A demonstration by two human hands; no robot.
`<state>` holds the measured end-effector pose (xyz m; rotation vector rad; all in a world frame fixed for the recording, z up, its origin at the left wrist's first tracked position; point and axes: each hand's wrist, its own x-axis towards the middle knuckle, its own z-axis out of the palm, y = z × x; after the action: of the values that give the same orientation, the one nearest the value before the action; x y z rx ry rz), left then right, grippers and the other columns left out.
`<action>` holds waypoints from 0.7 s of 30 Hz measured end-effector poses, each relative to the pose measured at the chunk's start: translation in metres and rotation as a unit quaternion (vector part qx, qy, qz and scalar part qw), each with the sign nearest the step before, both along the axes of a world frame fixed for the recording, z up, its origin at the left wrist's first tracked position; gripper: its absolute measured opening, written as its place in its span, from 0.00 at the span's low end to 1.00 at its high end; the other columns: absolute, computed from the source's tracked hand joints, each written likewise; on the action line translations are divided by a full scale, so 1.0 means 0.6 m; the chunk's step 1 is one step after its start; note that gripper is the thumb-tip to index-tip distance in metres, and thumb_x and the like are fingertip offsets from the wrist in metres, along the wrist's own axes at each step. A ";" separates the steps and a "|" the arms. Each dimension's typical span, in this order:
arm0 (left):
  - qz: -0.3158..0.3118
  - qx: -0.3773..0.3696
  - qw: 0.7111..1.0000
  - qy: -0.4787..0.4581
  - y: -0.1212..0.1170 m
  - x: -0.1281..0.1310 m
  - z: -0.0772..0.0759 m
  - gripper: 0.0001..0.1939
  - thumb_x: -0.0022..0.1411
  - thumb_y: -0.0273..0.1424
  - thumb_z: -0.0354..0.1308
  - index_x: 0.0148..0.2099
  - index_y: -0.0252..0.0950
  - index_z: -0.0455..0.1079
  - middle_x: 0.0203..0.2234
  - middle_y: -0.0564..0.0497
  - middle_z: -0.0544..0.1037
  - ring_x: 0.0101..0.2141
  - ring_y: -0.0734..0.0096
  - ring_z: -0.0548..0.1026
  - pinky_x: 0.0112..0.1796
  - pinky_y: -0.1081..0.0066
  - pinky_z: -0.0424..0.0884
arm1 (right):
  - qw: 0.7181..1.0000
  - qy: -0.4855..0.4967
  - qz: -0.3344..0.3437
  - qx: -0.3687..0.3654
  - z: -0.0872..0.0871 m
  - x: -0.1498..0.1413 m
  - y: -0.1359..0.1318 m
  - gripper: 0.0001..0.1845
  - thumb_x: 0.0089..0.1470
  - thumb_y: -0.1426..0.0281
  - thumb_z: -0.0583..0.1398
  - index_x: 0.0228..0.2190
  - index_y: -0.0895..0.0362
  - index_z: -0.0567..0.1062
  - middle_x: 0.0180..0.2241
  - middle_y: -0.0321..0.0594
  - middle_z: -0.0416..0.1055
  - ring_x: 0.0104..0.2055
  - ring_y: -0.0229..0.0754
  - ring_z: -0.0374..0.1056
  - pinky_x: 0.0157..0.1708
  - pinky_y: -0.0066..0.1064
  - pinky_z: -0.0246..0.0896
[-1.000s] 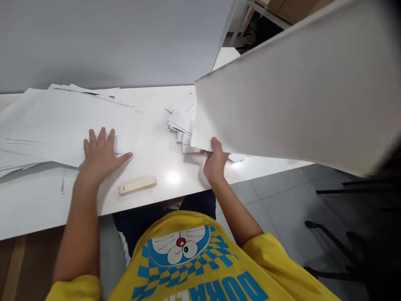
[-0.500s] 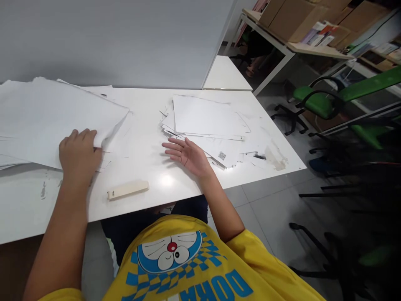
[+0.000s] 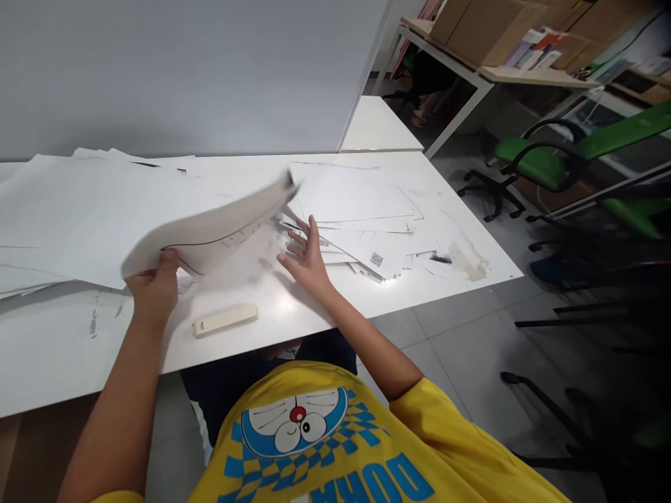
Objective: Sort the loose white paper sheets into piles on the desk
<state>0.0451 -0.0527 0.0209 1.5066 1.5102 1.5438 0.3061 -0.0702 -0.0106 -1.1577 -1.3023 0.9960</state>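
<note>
A sheet of paper (image 3: 225,220), lifted and curved, is pinched by my left hand (image 3: 154,286) at its near left end; printed marks show on its lower face. The sheet's far end, blurred, reaches toward a right-hand stack of papers (image 3: 351,192). My right hand (image 3: 305,258) is open beside that stack, fingers spread, with nothing in it. To the left spreads a larger pile of papers (image 3: 78,216). On the table in front of me lies a cream-coloured stapler-like bar (image 3: 225,320).
The white table (image 3: 293,314) ends at its front edge near my body. A grey panel (image 3: 183,77) rises behind it. Green chairs (image 3: 539,157) stand to the right, and cardboard boxes (image 3: 487,31) sit on another table at the back right.
My left hand has raised a sheet from the left pile and swung it rightward toward the other stack. My right hand has turned more upright, still open. The view has shifted slightly.
</note>
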 end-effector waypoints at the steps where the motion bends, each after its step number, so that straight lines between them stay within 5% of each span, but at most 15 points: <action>1: 0.016 0.016 0.999 -0.037 0.000 0.005 0.004 0.30 0.56 0.61 0.60 0.51 0.46 0.71 0.46 0.54 0.82 0.54 0.54 0.76 0.58 0.47 0.73 | 1.000 -0.014 -0.004 0.027 0.005 0.000 -0.002 0.60 0.54 0.49 0.67 0.73 0.41 0.37 0.75 0.47 0.43 0.74 0.57 0.50 0.66 0.56 0.58; 6: 0.024 0.078 0.990 -0.116 0.015 0.003 0.020 0.25 0.65 0.52 0.52 0.59 0.46 0.67 0.61 0.55 0.75 0.65 0.60 0.68 0.62 0.56 0.71 | 0.994 -0.078 -0.038 0.063 0.011 -0.002 -0.006 0.62 0.49 0.48 0.70 0.72 0.39 0.41 0.76 0.43 0.38 0.76 0.56 0.43 0.72 0.56 0.45; 11: 0.003 -0.004 0.979 -0.202 0.034 -0.017 0.022 0.25 0.74 0.46 0.41 0.62 0.42 0.67 0.68 0.57 0.67 0.68 0.67 0.64 0.67 0.63 0.64 | 0.998 0.046 0.028 -0.030 0.004 -0.009 0.003 0.64 0.47 0.46 0.70 0.72 0.49 0.43 0.75 0.52 0.41 0.75 0.56 0.47 0.72 0.54 0.49; 16: 0.006 -0.035 0.894 -0.447 0.041 -0.012 0.019 0.14 0.73 0.38 0.54 0.50 0.35 0.74 0.57 0.47 0.78 0.63 0.75 0.69 0.62 0.75 0.67 | 0.971 0.185 0.124 -0.086 0.011 -0.009 0.013 0.44 0.50 0.51 0.69 0.63 0.50 0.62 0.66 0.47 0.65 0.68 0.54 0.63 0.68 0.50 0.60; 21: -0.086 0.024 0.888 -0.450 0.034 -0.006 0.016 0.11 0.58 0.32 0.66 0.43 0.35 0.75 0.51 0.44 0.81 0.61 0.61 0.71 0.63 0.62 0.68 | 0.989 0.143 0.003 0.024 0.007 0.011 0.025 0.33 0.51 0.50 0.68 0.54 0.50 0.68 0.56 0.46 0.74 0.61 0.52 0.70 0.64 0.49 0.65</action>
<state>0.0415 -0.0325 0.0306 0.6987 0.7677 1.7952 0.3130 -0.0550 -0.0061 -0.9359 -1.0944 1.0855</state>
